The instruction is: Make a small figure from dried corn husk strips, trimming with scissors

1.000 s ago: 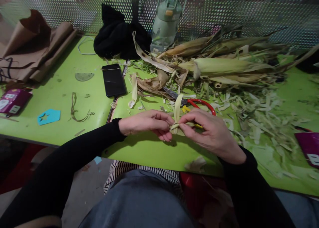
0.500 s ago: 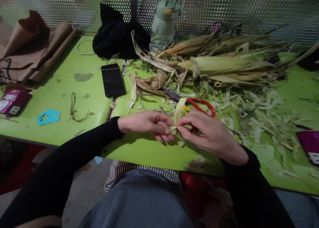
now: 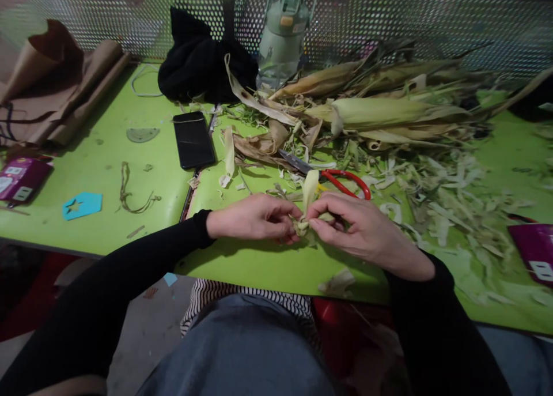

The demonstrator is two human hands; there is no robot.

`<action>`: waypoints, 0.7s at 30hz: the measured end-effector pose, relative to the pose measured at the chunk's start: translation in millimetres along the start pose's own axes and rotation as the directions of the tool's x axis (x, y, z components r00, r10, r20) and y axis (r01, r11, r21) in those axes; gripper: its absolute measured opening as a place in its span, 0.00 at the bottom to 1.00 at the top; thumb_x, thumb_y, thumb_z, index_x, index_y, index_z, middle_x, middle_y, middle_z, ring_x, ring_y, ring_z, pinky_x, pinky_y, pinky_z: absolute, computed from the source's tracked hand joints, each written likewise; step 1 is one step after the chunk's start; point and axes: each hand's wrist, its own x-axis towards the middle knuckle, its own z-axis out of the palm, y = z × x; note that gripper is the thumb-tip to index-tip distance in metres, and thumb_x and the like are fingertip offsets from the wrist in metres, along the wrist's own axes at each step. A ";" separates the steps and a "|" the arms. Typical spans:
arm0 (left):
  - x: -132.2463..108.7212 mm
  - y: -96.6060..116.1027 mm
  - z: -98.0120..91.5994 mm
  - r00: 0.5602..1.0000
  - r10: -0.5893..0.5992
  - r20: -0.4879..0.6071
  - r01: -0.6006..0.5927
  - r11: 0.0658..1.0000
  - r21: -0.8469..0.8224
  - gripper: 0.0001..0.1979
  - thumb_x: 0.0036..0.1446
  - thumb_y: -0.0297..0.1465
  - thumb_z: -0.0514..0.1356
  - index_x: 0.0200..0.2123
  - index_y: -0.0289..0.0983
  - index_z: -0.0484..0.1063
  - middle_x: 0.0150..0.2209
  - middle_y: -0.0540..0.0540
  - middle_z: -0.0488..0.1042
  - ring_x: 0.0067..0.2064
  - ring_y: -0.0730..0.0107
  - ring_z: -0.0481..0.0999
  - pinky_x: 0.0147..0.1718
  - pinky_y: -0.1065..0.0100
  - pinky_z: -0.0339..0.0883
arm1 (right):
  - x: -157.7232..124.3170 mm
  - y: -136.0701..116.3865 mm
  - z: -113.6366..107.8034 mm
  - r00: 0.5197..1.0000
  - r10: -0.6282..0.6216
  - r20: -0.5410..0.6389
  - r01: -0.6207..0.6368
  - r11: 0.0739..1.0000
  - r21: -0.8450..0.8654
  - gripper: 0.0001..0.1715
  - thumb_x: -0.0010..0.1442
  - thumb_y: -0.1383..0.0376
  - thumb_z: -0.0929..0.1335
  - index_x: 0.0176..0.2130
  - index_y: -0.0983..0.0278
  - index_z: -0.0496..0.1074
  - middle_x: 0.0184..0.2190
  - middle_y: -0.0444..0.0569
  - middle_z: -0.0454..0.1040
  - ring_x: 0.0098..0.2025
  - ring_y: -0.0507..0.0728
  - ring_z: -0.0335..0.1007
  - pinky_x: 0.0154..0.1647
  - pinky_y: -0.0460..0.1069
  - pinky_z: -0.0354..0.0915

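Observation:
Between my two hands, above the front part of the green table (image 3: 242,263), is a pale green strip of corn husk (image 3: 310,189) folded or knotted at its lower end. My left hand (image 3: 259,218) pinches the knotted end from the left, its fingers curled. From the other side my right hand (image 3: 358,229) grips the husk between thumb and forefinger; a short end sticks out under those fingers. Just beyond lie red-handled scissors (image 3: 348,180), blades pointing to the back left. How the strip is wound is partly hidden by my fingertips.
A heap of corn husks (image 3: 384,112) spreads across the back, with shredded pieces (image 3: 453,194) at right. A green bottle (image 3: 283,38), black cloth (image 3: 203,61) and phone (image 3: 194,140) stand or lie behind. Brown paper (image 3: 64,90), a protractor (image 3: 142,134) and a blue paper piece (image 3: 82,206) are left.
My left fingers have curled in closer around the knotted end of the husk. My right hand keeps its pinch. The view has shifted slightly.

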 end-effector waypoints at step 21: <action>-1.9 0.2 -2.7 0.992 0.116 0.057 -0.123 0.984 0.132 0.12 0.70 0.31 0.50 0.46 0.34 0.72 0.42 0.41 0.82 0.42 0.71 0.82 0.44 0.69 0.73 | -3.3 4.3 -1.6 0.998 -0.053 0.036 0.055 0.996 -0.071 0.07 0.65 0.63 0.65 0.35 0.60 0.72 0.30 0.45 0.75 0.29 0.53 0.69 0.30 0.48 0.63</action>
